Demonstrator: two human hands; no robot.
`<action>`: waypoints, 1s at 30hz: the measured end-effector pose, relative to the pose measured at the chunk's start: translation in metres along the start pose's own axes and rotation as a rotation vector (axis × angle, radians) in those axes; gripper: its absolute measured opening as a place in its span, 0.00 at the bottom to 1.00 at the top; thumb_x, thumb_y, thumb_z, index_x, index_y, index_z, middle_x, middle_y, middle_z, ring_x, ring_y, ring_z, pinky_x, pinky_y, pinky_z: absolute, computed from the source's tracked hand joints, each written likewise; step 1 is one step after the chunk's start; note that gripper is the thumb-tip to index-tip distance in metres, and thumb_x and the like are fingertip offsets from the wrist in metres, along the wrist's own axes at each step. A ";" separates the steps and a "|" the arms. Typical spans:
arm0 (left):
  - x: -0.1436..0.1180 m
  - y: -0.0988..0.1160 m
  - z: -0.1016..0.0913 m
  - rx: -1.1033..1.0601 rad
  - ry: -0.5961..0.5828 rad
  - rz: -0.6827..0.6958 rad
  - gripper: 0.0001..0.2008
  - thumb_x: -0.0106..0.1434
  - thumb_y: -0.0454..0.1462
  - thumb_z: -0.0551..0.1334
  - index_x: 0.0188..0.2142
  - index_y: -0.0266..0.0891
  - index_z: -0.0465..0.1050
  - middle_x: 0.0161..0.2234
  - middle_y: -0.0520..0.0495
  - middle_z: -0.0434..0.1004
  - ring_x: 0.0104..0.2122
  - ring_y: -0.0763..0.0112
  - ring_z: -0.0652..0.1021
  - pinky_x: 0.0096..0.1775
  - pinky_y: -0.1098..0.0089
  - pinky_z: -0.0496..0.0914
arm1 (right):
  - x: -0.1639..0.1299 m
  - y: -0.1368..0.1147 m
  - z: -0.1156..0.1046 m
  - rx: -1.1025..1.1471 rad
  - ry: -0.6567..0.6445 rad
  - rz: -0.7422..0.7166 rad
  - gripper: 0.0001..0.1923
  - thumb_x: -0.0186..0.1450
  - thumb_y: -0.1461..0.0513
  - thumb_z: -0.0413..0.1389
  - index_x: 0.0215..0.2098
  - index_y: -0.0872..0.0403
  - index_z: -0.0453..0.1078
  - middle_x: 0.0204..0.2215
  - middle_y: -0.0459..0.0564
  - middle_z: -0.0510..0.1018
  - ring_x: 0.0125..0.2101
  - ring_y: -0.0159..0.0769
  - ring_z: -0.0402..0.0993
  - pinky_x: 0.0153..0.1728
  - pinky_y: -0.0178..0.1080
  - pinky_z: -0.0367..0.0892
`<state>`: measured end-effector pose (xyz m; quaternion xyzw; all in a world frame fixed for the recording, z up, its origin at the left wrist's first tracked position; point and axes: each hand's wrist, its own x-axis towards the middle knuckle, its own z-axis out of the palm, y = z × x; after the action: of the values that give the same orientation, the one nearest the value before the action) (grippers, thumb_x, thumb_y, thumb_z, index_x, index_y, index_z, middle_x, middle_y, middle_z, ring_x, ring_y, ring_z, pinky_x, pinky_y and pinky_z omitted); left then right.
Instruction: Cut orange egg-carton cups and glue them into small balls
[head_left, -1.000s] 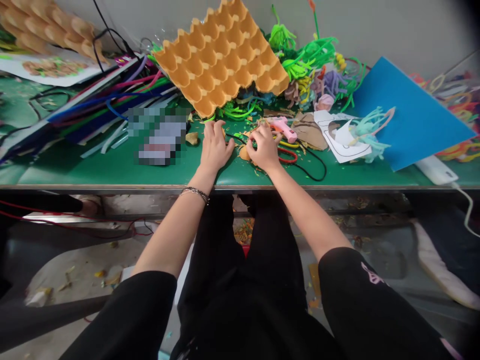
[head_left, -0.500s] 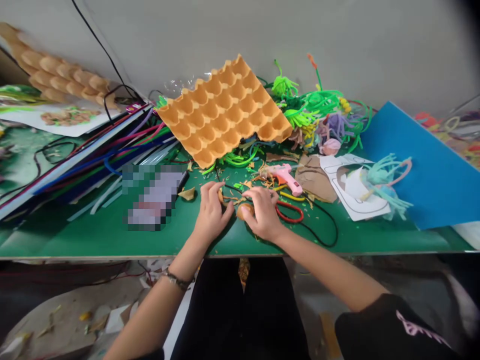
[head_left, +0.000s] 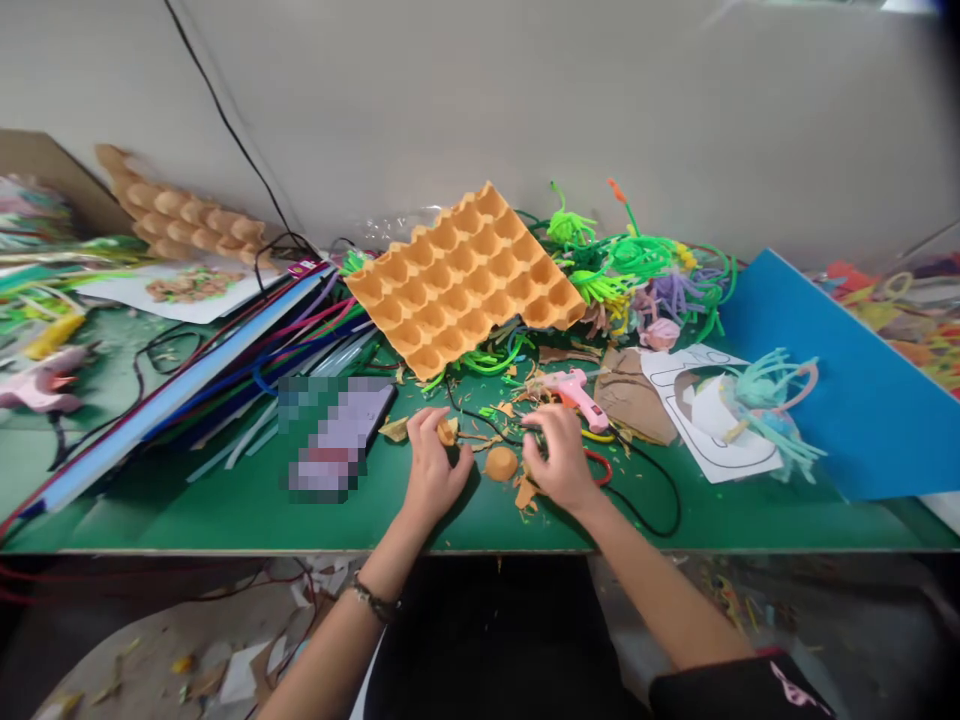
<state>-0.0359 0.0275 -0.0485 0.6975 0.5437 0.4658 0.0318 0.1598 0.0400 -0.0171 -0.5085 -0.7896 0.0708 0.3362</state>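
My left hand (head_left: 433, 468) rests on the green table (head_left: 225, 510), its fingers pinching a small orange carton piece (head_left: 447, 432). My right hand (head_left: 561, 460) lies palm down a little to the right, fingers spread over scraps and a black cord. A round orange carton cup (head_left: 501, 463) sits on the table between the two hands, touched by neither. A pink glue gun (head_left: 576, 388) lies just beyond my right hand. Red-handled scissors (head_left: 598, 467) peek out beside my right wrist.
An orange egg tray (head_left: 465, 277) leans behind the hands. A phone (head_left: 334, 435) lies to the left, next to long coloured foam strips (head_left: 225, 350). Green pipe cleaners (head_left: 637, 260), brown paper, a white cutout sheet (head_left: 705, 410) and a blue board (head_left: 840, 380) fill the right side.
The view tilted up, showing more wall. My right hand let go of the round carton cup and shifted right; my left hand kept its small piece.
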 end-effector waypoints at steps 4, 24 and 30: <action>-0.001 -0.005 0.002 -0.022 0.056 -0.042 0.26 0.56 0.31 0.58 0.54 0.40 0.54 0.46 0.39 0.59 0.49 0.56 0.66 0.51 0.52 0.65 | 0.017 0.027 -0.034 -0.128 -0.024 0.119 0.11 0.64 0.60 0.46 0.41 0.54 0.67 0.38 0.57 0.72 0.42 0.45 0.68 0.43 0.45 0.63; 0.080 0.010 0.053 -0.845 -0.279 -0.313 0.22 0.67 0.45 0.46 0.56 0.42 0.61 0.45 0.40 0.70 0.34 0.66 0.76 0.36 0.62 0.73 | 0.043 0.081 -0.031 -0.326 -0.269 0.322 0.18 0.60 0.48 0.51 0.40 0.53 0.66 0.33 0.55 0.76 0.32 0.45 0.74 0.27 0.40 0.61; 0.065 0.011 0.053 -0.980 -0.309 -0.468 0.24 0.65 0.48 0.52 0.58 0.43 0.57 0.46 0.42 0.73 0.39 0.65 0.78 0.44 0.61 0.73 | 0.039 0.091 -0.042 -0.302 0.065 0.276 0.27 0.59 0.42 0.51 0.46 0.53 0.63 0.35 0.57 0.75 0.34 0.46 0.73 0.28 0.41 0.64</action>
<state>0.0070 0.0983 -0.0326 0.5221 0.3930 0.5367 0.5338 0.2438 0.1068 -0.0084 -0.6586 -0.7026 -0.0192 0.2687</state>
